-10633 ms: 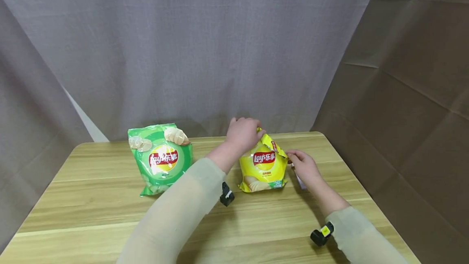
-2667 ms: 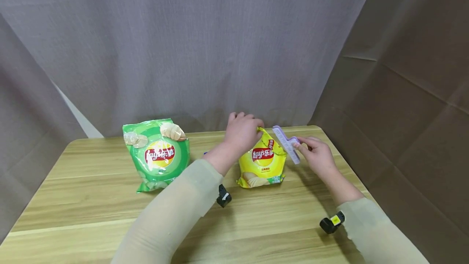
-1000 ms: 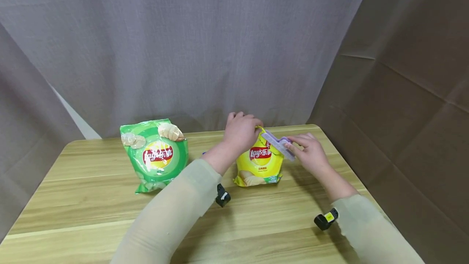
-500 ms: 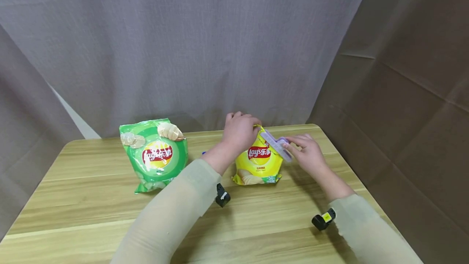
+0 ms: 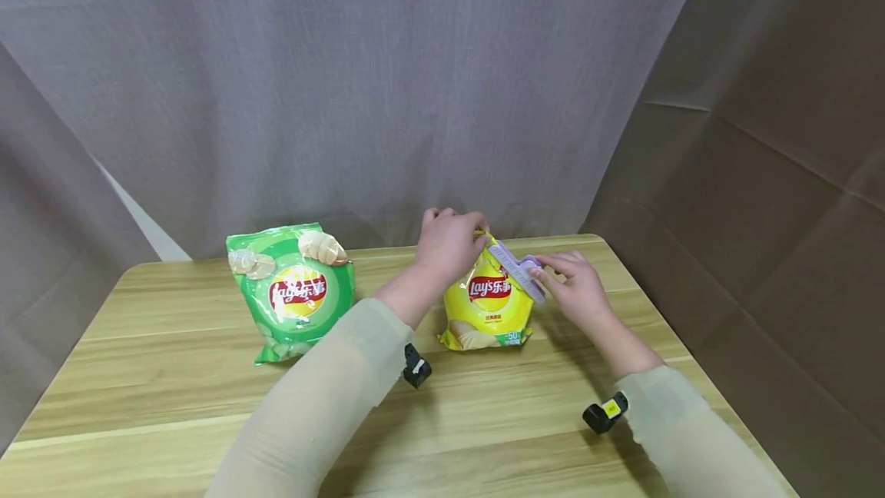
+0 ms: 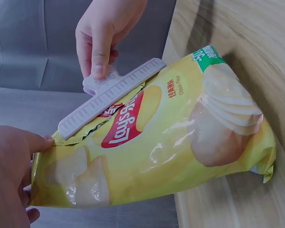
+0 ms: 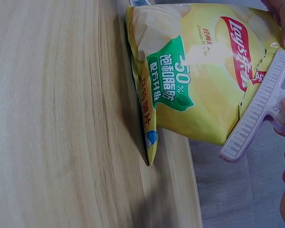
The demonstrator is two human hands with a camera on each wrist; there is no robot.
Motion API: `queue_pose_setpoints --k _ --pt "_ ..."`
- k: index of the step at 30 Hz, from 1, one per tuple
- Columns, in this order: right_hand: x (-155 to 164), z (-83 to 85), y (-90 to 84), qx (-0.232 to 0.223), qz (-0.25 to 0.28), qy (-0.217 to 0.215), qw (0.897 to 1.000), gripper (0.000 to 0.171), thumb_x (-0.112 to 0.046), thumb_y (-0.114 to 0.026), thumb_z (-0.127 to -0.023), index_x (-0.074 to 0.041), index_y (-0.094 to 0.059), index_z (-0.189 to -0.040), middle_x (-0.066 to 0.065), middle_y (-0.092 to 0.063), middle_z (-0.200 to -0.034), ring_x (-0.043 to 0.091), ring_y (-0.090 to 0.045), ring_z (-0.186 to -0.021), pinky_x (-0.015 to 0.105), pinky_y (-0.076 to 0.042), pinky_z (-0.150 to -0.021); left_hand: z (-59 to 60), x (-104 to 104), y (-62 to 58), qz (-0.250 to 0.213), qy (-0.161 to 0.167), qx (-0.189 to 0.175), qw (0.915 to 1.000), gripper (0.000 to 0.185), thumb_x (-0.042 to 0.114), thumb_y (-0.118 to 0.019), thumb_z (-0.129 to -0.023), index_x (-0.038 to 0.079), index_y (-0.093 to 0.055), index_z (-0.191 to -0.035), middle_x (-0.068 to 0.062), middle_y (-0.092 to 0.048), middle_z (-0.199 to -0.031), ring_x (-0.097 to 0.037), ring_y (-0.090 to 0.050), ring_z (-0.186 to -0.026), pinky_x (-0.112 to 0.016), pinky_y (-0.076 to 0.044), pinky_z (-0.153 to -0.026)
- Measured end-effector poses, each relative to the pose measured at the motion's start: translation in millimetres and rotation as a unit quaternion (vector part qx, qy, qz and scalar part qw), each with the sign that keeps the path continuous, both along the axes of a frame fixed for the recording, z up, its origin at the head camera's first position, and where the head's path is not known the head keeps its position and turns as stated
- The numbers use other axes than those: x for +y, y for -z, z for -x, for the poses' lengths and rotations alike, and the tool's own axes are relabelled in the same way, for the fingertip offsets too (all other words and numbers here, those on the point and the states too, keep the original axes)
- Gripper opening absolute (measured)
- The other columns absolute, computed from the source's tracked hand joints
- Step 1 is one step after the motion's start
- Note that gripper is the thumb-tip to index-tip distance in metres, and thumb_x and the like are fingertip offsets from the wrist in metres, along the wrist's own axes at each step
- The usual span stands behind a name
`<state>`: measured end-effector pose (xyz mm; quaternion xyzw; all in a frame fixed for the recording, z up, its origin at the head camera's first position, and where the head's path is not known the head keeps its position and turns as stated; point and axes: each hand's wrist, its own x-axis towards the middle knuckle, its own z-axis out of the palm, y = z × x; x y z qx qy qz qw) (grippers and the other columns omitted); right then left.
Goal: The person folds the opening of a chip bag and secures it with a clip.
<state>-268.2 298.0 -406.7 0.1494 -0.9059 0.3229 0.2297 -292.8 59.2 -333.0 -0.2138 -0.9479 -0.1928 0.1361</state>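
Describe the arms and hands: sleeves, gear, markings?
Both arms wear long, thin, pale beige sleeves down to the wrists; left hand and right hand are bare, without gloves or visible rings. A small black camera unit sits under the left wrist. The right wrist's black unit carries a yellow label. No cables visible.

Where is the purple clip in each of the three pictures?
Head view: the purple clip sits just right of the middle, slanting along the top edge of the yellow chip bag, pinched by the right hand.
Left wrist view: upper left of centre, a diagonal bar across the bag's top.
Right wrist view: at the right edge, slanting down.
Shared landmark: the red logo on the yellow chip bag.
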Motion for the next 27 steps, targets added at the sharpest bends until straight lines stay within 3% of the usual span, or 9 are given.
queue_pose_setpoints --k 9,16,27 --pt "-1.7 -0.1 -1.2 -0.004 -0.003 0.003 1.0 0.029 -0.016 -0.071 -0.093 -0.001 -0.071 -0.118 0.016 -0.071 -0.111 0.03 -0.055 -0.097 0.044 -0.046 -0.076 0.0 -2.0 -2.6 -0.006 0.012 0.006 0.9999 0.016 0.033 -0.058 -0.101 0.026 -0.07 -0.108 0.012 -0.072 -0.102 -0.015 -0.062 -0.099 -0.046 -0.023 -0.113" --pt "-3.4 1.4 -2.3 -0.006 0.005 -0.002 1.0 0.028 -0.014 -0.072 -0.092 -0.001 -0.072 -0.117 0.016 -0.071 -0.112 0.027 -0.055 -0.097 0.05 -0.047 -0.079 -0.2 -0.6 -3.9 -0.002 0.019 -0.001 0.9998 0.013 0.032 -0.057 -0.101 0.026 -0.068 -0.106 0.012 -0.072 -0.1 -0.014 -0.064 -0.1 -0.048 -0.019 -0.117" --pt "-9.5 3.2 -3.9 -0.002 0.013 -0.007 1.0 0.029 -0.014 -0.072 -0.092 -0.001 -0.071 -0.117 0.017 -0.071 -0.112 0.027 -0.055 -0.098 0.042 -0.045 -0.079 -1.0 1.0 -6.2 -0.007 0.016 -0.01 0.9998 0.013 0.032 -0.058 -0.101 0.026 -0.07 -0.105 0.012 -0.072 -0.1 -0.016 -0.063 -0.103 -0.049 -0.016 -0.118"
